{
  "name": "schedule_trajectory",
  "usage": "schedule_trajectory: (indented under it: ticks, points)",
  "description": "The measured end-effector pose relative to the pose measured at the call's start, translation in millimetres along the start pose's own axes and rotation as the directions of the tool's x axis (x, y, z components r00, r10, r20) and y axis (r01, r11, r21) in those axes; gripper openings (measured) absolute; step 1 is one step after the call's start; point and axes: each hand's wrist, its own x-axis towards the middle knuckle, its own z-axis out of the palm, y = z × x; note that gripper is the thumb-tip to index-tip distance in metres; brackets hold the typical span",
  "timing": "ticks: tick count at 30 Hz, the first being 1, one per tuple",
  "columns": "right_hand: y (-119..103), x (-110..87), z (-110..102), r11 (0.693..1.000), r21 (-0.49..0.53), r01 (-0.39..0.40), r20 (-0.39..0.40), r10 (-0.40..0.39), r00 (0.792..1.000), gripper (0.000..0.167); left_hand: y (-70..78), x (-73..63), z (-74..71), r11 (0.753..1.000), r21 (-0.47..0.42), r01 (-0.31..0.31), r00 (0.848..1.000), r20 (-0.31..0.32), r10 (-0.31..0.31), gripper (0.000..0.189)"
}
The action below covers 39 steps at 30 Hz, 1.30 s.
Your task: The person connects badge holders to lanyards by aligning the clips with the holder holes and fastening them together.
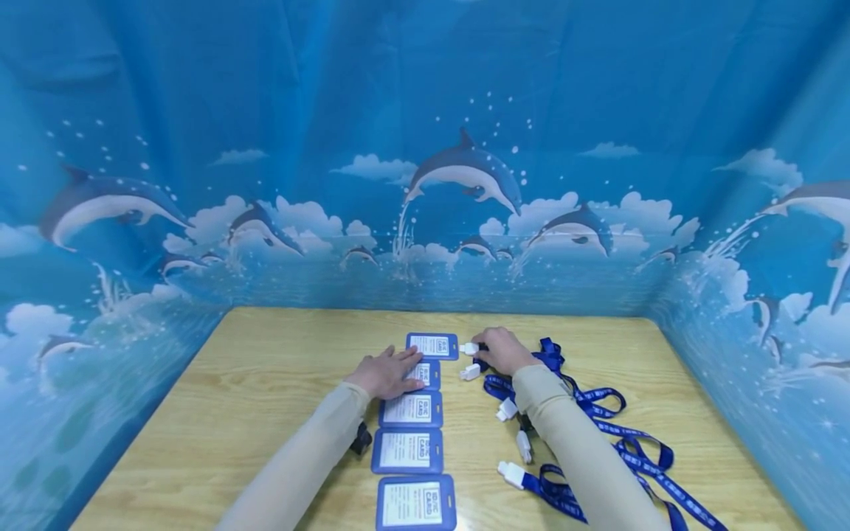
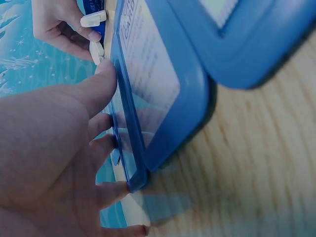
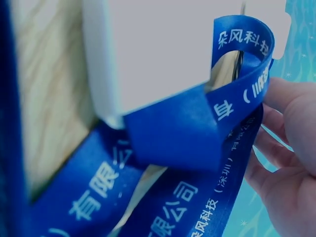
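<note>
Woodgrain table [image 1: 265,383] | dolphin curtain [image 1: 332,96] | left grip [image 1: 385,375] spread on badges [image 1: 410,409] | right grip [image 1: 505,351] pinching lanyard [image 1: 469,348]

Left hand [image 1: 385,375] and right sleeve [image 1: 571,435] are blocking views.
The hand is hiding part of the second-farthest card holder [image 1: 433,375]; the sleeve is covering stretches of blue lanyards [image 1: 680,493], which are running off the head view's bottom edge. Fine print [image 1: 398,448] is proving too small to read. In the right wrist view, a white clip [image 3: 153,54] is blurring and crossing the top edge.
</note>
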Motion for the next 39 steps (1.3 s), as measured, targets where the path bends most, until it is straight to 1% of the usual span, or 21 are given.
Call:
schedule_trajectory:
  ticks: [7, 16, 22, 26, 30, 34, 39]
  points:
    - [-1.1, 1.6, 0.9, 1.000, 0.013, -0.011, 0.010, 0.011, 1.000, 0.031, -0.7, -0.2, -0.6, 1.000, 0.004, -0.008, 1.000, -0.003, 0.008, 0.071]
    - [-2.1, 2.7, -1.1, 1.000, -0.002, 0.012, -0.001, -0.012, 1.000, 0.029, 1.6, -1.2, -4.6, 1.000, 0.010, -0.006, 1.000, -0.010, 0.006, 0.070]
    - [-2.7, 3.2, -0.1, 1.000, -0.008, 0.019, 0.002, -0.019, 1.000, 0.028, 0.7, -2.3, -1.5, 1.000, 0.010, -0.009, 1.000, -0.018, 0.010, 0.071]
    - [-1.3, 3.1, 1.6, 0.999, -0.007, 0.034, 0.000, -0.034, 0.999, 0.028, -1.7, -1.7, 1.8, 0.999, -0.016, -0.037, 0.999, -0.031, 0.037, 0.070]
    - [0.3, 3.2, 3.3, 0.999, -0.012, 0.035, 0.001, -0.035, 0.999, 0.027, -3.7, 0.2, 3.8, 0.994, -0.051, -0.096, 0.995, -0.039, 0.094, 0.069]
    - [-0.1, 2.9, 4.1, 1.000, -0.020, 0.020, -0.005, -0.020, 1.000, 0.027, -5.3, 2.2, 4.2, 0.985, -0.090, -0.146, 0.989, -0.035, 0.143, 0.068]
    - [-2.2, 2.5, 2.9, 1.000, -0.024, 0.019, -0.022, -0.019, 1.000, 0.025, -5.5, 4.8, 2.7, 0.984, -0.097, -0.148, 0.989, -0.024, 0.147, 0.069]
